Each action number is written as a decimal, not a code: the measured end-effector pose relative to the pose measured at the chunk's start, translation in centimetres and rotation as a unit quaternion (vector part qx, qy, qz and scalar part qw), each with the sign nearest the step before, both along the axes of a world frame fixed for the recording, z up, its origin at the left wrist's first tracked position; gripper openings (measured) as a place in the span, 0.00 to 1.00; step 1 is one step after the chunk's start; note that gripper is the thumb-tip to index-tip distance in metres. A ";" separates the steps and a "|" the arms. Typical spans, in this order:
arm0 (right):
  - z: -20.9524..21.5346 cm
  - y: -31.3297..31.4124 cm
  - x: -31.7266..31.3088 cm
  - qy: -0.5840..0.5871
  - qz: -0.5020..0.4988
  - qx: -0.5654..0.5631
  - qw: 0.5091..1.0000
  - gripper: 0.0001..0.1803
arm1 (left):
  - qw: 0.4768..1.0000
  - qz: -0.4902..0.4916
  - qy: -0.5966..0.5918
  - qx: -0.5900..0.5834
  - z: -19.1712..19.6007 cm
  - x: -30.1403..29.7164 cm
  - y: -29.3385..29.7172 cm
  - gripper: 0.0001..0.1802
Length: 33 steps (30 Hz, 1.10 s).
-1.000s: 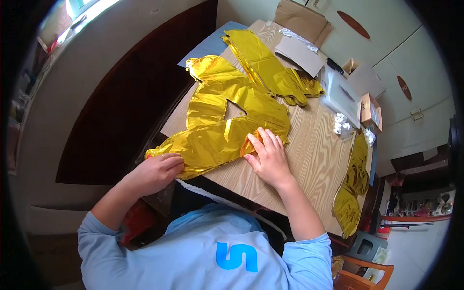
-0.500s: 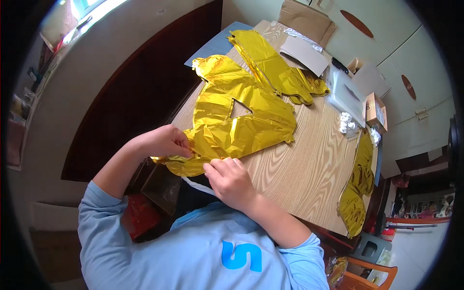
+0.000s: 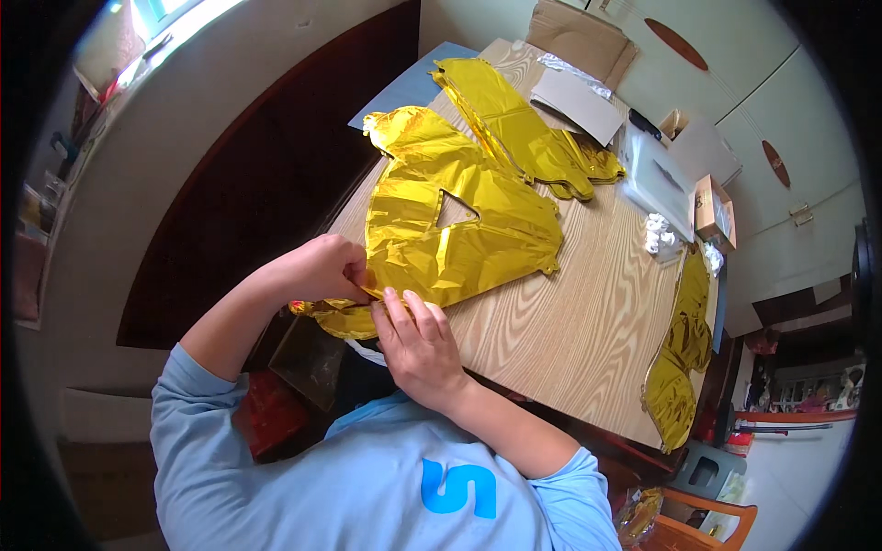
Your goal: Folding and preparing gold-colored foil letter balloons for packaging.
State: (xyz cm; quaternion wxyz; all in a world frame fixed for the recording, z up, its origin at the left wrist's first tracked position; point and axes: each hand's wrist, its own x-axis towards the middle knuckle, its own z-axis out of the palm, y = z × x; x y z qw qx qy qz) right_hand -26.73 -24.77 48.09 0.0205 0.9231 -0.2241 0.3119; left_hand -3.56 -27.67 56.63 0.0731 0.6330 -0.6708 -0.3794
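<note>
Gold foil balloon point(image 3: 459, 220) lies on our desk point(image 3: 570, 340). Our left hand point(image 3: 317, 269) and right hand point(image 3: 418, 344) pinch its near edge. A small cardboard box point(image 3: 712, 207) stands closed.

The foil balloon point(image 3: 450, 230) is shiny gold, like the second point(image 3: 524, 129) behind it and a third point(image 3: 680, 358) at the edge. The tabletop point(image 3: 570, 321) is pale wood with wavy grain. The sleeve point(image 3: 197, 413) is light blue; the box point(image 3: 712, 207) brown.

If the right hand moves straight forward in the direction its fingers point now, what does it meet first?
The right hand points up the table, its fingertips already at the near edge of the gold foil balloon. That balloon probably comes first, though depth is unclear.
</note>
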 end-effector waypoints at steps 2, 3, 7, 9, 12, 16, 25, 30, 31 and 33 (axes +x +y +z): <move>0.0 -0.3 0.2 0.004 0.025 -0.013 1.000 0.23 | 0.999 0.007 -0.031 0.004 0.1 -0.3 -0.2 0.14; 0.1 -0.4 0.3 0.006 0.038 -0.019 0.999 0.24 | 0.999 0.010 -0.047 0.006 0.2 -0.4 -0.2 0.14; -0.9 0.5 0.4 0.034 0.034 0.029 0.998 0.24 | 0.999 0.021 -0.012 0.035 0.2 0.1 -1.0 0.12; -1.3 0.6 0.3 0.047 0.041 0.058 0.996 0.24 | 0.996 0.043 0.048 0.060 -0.4 0.9 -1.2 0.11; -1.1 0.5 0.2 0.045 0.052 0.080 0.994 0.24 | 0.999 0.036 0.036 0.018 -0.3 1.3 -1.5 0.09; 0.3 -0.5 0.7 -0.065 0.036 0.046 0.996 0.25 | 0.999 -0.005 0.028 0.022 1.1 0.4 -1.1 0.10; 0.5 0.2 1.6 0.102 -0.037 0.141 0.984 0.21 | 1.000 0.020 0.007 0.002 -0.6 -0.2 -0.1 0.09; -0.7 0.1 2.2 0.058 -0.002 -0.004 0.998 0.20 | 0.998 0.062 -0.013 -0.012 0.2 -0.5 -0.4 0.11; -0.8 0.2 2.2 0.073 0.013 0.006 0.997 0.19 | 0.996 0.080 -0.014 -0.029 0.2 -0.4 -0.5 0.11; -1.4 0.7 2.1 0.067 0.019 0.040 0.997 0.20 | 0.989 0.102 0.029 -0.098 -0.4 0.2 -0.8 0.11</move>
